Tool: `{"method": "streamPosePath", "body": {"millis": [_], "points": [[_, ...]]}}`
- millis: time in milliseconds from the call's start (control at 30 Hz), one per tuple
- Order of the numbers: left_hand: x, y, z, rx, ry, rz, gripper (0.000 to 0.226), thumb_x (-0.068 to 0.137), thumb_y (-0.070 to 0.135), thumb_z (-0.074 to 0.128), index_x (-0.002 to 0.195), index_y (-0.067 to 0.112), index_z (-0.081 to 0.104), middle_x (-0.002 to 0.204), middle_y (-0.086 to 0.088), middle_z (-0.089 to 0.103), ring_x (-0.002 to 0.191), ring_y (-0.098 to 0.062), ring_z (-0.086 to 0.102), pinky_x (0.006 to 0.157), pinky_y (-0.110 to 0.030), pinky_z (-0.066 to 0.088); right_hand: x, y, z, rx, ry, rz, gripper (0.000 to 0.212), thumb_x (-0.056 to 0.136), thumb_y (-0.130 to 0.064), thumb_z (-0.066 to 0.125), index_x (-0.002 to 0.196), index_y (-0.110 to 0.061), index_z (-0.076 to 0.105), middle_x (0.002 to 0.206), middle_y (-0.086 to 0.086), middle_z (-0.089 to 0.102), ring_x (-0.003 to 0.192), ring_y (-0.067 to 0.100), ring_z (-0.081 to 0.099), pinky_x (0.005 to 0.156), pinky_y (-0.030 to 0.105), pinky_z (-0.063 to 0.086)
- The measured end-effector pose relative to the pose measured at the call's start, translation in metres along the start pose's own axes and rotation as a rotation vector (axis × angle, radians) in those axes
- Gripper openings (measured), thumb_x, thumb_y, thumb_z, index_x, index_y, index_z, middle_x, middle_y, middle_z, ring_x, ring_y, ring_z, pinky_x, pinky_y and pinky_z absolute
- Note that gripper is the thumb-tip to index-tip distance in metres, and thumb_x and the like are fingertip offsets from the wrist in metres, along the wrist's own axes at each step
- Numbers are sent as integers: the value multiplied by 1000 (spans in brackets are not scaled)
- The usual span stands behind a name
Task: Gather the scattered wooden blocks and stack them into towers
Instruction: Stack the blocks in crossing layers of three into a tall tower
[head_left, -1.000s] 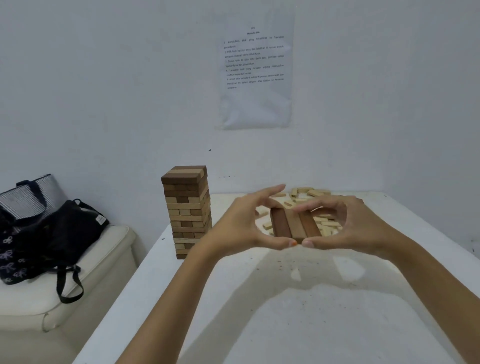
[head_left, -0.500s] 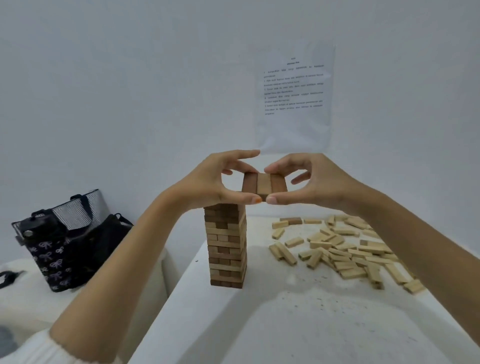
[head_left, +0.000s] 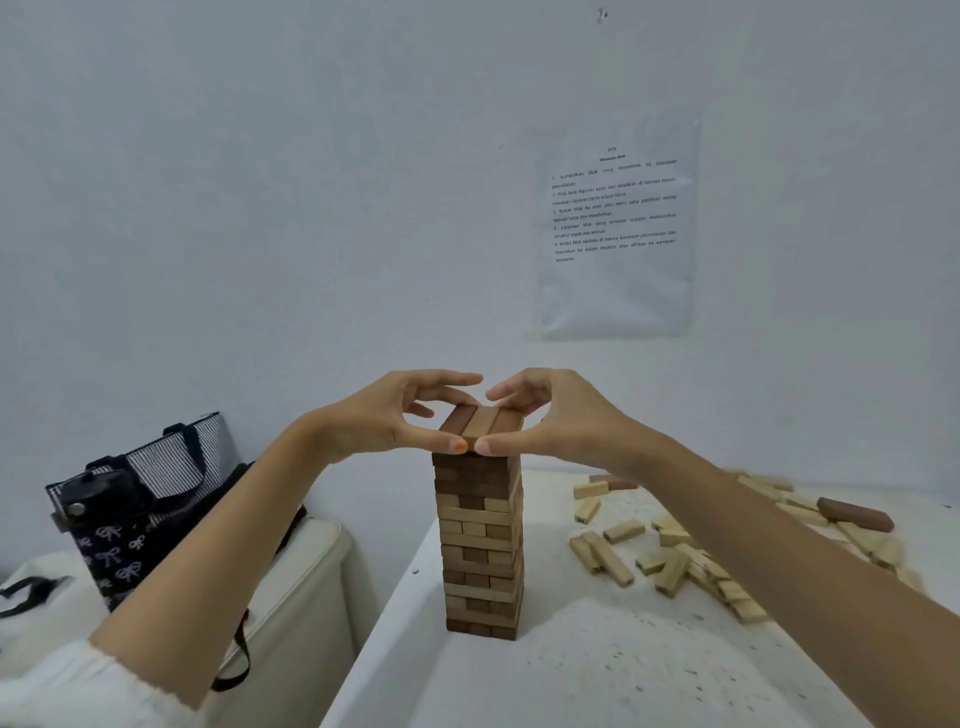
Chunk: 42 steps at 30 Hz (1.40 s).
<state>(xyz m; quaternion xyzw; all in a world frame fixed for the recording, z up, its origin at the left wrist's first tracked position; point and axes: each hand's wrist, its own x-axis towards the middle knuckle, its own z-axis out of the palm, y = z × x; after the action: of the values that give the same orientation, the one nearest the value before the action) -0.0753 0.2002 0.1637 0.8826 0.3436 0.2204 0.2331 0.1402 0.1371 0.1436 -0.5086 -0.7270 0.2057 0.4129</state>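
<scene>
Off to my left a dark bag (head_left: 140, 499) sits on a pale seat (head_left: 311, 571) beside the table (head_left: 571, 686), well apart from the work. My left hand (head_left: 384, 415) has its grip closed on a row of three blocks (head_left: 483, 423), thumb at the near end and fingers curled over the far end. Half a second ago that row hung in the air above the tower (head_left: 480, 545); now it lies on the tower's top, crosswise to the layer beneath. My right hand (head_left: 550, 415) mirrors the left and pinches the same row from the other side. I judge this layer as good as placed. What remains is to square it and let go without nudging the tower, which stands close to the table's left edge. Further right, many loose blocks (head_left: 675, 561) lie scattered on the table, some hidden by my right forearm, with one dark block (head_left: 854, 514) at the far right, so plenty is left to gather. Only my own arm lies between pile and tower.
</scene>
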Motion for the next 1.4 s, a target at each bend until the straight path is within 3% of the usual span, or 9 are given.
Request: {"method": "streamPosePath", "body": {"millis": [167, 400, 667, 900, 1067, 1200, 1400], "points": [[3, -10, 1, -36, -24, 8, 81, 63, 48, 77, 137, 32, 47, 126, 15, 61, 125, -2, 49, 109, -37, 37, 2, 2, 6, -14, 10, 11, 57, 66, -37, 87, 117, -26, 64, 108, -8, 65, 99, -1, 58, 66, 8, 40], [3, -18, 2, -99, -76, 5, 75, 68, 41, 76, 137, 33, 46, 126, 14, 61, 124, -4, 50, 110, -39, 38, 0, 7, 11, 25, 7, 13, 56, 69, -37, 85, 120, -29, 62, 113, -9, 62, 104, 1, 56, 72, 11, 39], [0, -27, 10, -259, -89, -10, 106, 55, 62, 81, 144, 40, 29, 139, 11, 51, 127, -9, 49, 108, -34, 41, -6, 22, 21, 139, 29, 42, 81, 64, -45, 86, 133, -41, 43, 126, -13, 52, 118, 7, 47, 81, 15, 38], [-2, -35, 19, -351, -32, -2, 86, 69, 37, 76, 144, 36, 35, 127, 2, 62, 122, -19, 55, 108, -43, 40, -6, 27, 25, 179, 70, 21, 74, 64, -47, 85, 128, -42, 49, 119, -11, 59, 119, 4, 48, 84, 16, 39], [1, -36, 22, -373, -15, 1, 86, 65, 40, 79, 141, 38, 38, 124, 1, 63, 119, -18, 57, 106, -40, 43, -7, 29, 27, 187, 89, 13, 72, 65, -47, 84, 127, -41, 51, 118, -11, 59, 118, 3, 49, 81, 14, 39], [2, -40, 24, -392, -8, 3, 97, 56, 55, 84, 140, 40, 40, 123, 0, 63, 119, -21, 57, 105, -41, 44, -7, 29, 28, 195, 91, 10, 71, 66, -47, 84, 128, -40, 50, 119, -11, 58, 117, 2, 49, 79, 13, 38], [3, -43, 28, -415, 7, 18, 93, 59, 53, 84, 140, 37, 41, 125, -3, 63, 120, -23, 56, 108, -43, 41, -8, 29, 28, 195, 104, 8, 68, 66, -44, 85, 126, -40, 53, 114, -13, 62, 112, -4, 51, 82, 14, 40]]}}
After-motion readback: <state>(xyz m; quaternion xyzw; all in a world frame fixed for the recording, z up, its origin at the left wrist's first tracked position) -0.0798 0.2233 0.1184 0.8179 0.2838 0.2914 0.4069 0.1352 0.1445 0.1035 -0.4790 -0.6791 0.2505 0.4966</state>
